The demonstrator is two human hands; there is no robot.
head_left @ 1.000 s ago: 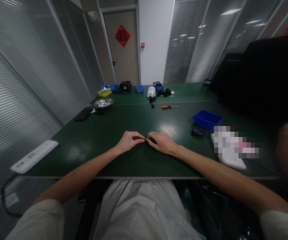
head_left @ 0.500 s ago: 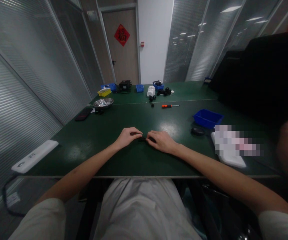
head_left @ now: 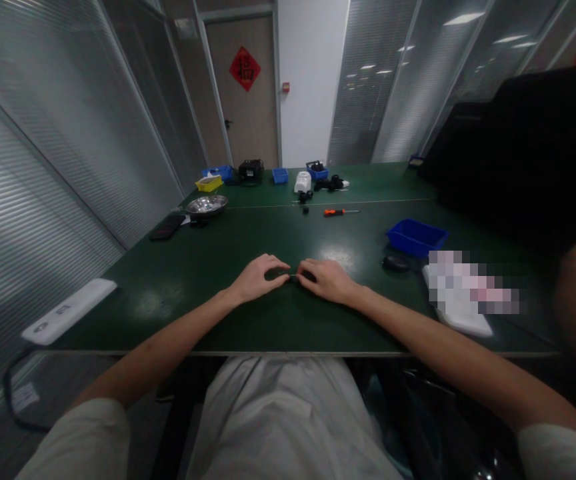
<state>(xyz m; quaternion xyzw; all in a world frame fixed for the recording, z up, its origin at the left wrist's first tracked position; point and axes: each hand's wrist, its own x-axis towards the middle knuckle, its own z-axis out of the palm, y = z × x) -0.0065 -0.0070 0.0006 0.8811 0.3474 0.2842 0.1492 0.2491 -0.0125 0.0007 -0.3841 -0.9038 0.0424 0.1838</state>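
Both my hands meet near the middle of the green table (head_left: 228, 320), low over its surface. My left hand (head_left: 259, 279) pinches with thumb and fingertips at one end of a tiny thin piece (head_left: 293, 275). From the other side my right hand (head_left: 328, 280) closes its thumb and fingers at the piece's right end. The piece is too small and too covered by fingertips to name. Farther off lies a screwdriver (head_left: 335, 213) with an orange and black handle, and a small black round part (head_left: 306, 210) rests to its left.
To the right stand a blue tray (head_left: 417, 240), a black mouse (head_left: 396, 264) and a white object (head_left: 465, 321), partly blurred out. A metal bowl (head_left: 207, 205), a phone (head_left: 167, 227) and a white power strip (head_left: 71, 311) lie left. Black parts (head_left: 332, 183) and small bins sit far back.
My left hand has shifted slightly right, its thumb and fingers bowed wider apart behind the fingertips. My right hand has moved slightly right. The dark bit between them shows less.
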